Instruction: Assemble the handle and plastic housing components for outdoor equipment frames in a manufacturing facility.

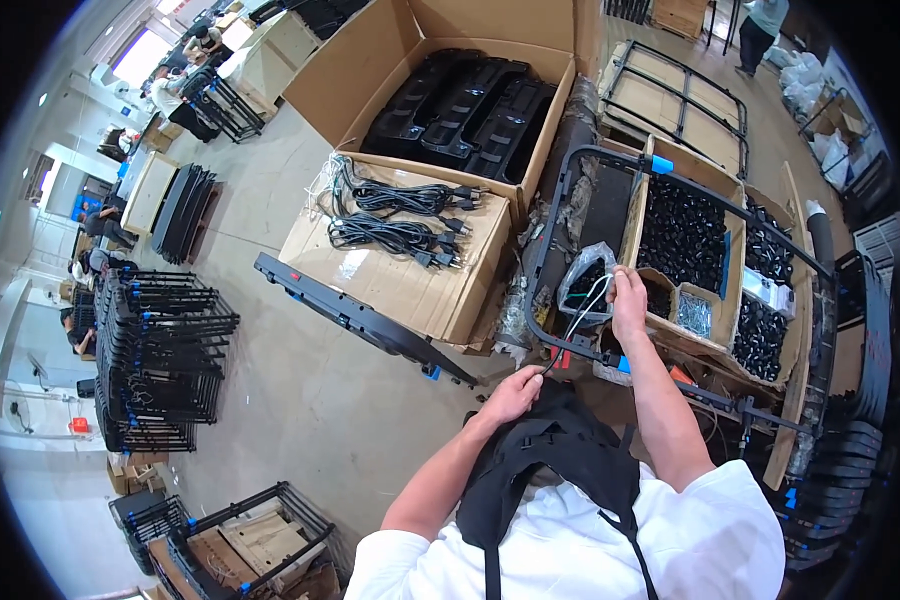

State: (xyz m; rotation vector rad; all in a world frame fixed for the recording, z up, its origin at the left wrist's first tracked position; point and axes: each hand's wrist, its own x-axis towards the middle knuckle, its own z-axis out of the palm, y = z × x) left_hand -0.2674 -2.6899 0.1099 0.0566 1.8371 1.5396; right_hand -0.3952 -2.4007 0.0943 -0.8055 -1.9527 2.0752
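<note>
Between my two hands runs a thin cable (pixel 578 322), black toward its lower end, with pale wires looping near the top. My right hand (pixel 627 300) pinches the upper end, above a clear plastic bag (pixel 587 278) with dark contents. Lower and to the left, my left hand (pixel 513 394) closes its fingers on the black end, close to my black apron (pixel 550 440). Both hands are by the near side of a black tubular metal frame (pixel 536 260) with blue tape on it. Part of the cable's lower end is hidden by my left fingers.
Coiled black power cords (pixel 395 215) lie on a cardboard box (pixel 315 255); behind it an open carton (pixel 360 130) holds black plastic panels. A long black panel (pixel 350 315) leans at the box's near side. Right, a partitioned bin (pixel 735 215) holds small black parts. Stacked frames (pixel 160 350) stand left.
</note>
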